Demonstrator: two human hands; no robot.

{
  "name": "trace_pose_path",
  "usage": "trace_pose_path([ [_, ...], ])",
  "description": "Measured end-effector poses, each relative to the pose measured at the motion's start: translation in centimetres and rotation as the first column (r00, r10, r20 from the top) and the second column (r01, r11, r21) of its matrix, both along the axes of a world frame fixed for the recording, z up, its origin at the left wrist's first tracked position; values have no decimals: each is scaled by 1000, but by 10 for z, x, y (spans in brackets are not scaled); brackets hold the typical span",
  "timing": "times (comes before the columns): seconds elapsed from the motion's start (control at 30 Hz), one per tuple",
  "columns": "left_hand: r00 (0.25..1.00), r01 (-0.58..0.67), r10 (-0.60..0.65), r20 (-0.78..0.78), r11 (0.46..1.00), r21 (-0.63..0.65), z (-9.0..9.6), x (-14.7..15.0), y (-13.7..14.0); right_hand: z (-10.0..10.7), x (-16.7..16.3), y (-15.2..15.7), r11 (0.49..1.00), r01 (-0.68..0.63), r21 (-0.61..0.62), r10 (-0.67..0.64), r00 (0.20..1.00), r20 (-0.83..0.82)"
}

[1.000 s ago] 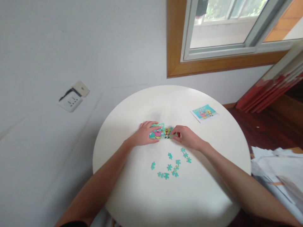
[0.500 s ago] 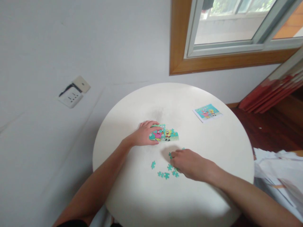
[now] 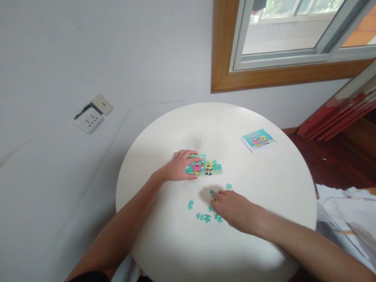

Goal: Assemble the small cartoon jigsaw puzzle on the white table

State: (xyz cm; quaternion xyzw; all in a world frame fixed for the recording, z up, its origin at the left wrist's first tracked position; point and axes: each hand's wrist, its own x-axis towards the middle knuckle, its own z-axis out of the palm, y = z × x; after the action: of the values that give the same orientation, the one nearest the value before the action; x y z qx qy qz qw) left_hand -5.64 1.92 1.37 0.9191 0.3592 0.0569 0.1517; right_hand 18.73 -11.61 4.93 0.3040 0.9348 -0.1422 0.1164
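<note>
"Where's the puzzle?"
"The partly joined SpongeBob jigsaw (image 3: pixel 209 167) lies flat near the middle of the round, smooth white surface (image 3: pixel 176 243), its upper edge stepped and knobbly."
"And the left hand (image 3: pixel 185 166)?"
"Spread over the jigsaw's left end, thumb and fingers parted, not clenched."
"The right hand (image 3: pixel 214 196)?"
"Its fingers curl down among the loose teal pieces (image 3: pixel 207 218), flat bits with tabs and notches. I can't tell whether it grips one."
"Anything farther back?"
"A thin, glossy-looking rectangular picture sheet (image 3: pixel 258 140), toward the right edge."
</note>
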Motion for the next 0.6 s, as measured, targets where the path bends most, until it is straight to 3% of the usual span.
trace_pose_path([
  [0.23, 1000, -2, 2, 17, 1000, -4, -1, -1, 0, 4, 3, 8, 992, 15, -124, -26, 995, -94],
  [0.33, 1000, 5, -5, 31, 1000, 3, -1, 2, -2, 4, 13, 30, 964, 56, -258, -136, 943, -302],
  [0.43, 999, 17, -17, 43, 1000, 9, 0, 9, -5, -6, 27, 63, 881, 238, -409, -439, 732, -522],
  [0.53, 998, 25, -26, 51, 1000, 10, 0, 19, -9, -24, 40, 95, 695, 395, -601, -719, 390, -576],
  [0.6, 998, 24, -24, 51, 1000, 15, -1, 25, -12, -36, 45, 109, 605, 413, -680, -789, 201, -580],
])
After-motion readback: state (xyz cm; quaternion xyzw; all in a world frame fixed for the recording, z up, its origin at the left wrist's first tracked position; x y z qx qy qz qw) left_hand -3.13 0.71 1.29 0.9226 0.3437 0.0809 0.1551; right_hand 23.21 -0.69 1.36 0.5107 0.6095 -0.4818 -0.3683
